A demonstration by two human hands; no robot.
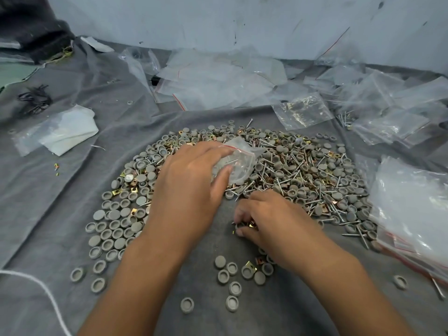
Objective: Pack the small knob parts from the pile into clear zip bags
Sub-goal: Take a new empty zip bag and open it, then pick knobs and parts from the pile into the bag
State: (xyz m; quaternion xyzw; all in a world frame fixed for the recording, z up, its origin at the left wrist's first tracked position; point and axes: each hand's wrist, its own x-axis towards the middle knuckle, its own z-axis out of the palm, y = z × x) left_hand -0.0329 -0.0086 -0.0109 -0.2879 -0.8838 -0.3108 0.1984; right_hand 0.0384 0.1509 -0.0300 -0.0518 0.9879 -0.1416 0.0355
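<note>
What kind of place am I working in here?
Likely an informal hardware-packing spot: a grey cloth spread against a scuffed wall, a pile of caps and nails, and loose zip bags.

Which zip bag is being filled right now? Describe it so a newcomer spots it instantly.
Start at the big pile of grey caps and nails on the grey cloth. Over its middle, the left hand grips one small clear bag. Unlike the flat bags lying around, it is crumpled and lifted, red strip on top.

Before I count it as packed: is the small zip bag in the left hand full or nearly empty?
Nearly empty: the zip bag in the left hand looks mostly clear and crumpled; contents cannot be made out.
</note>
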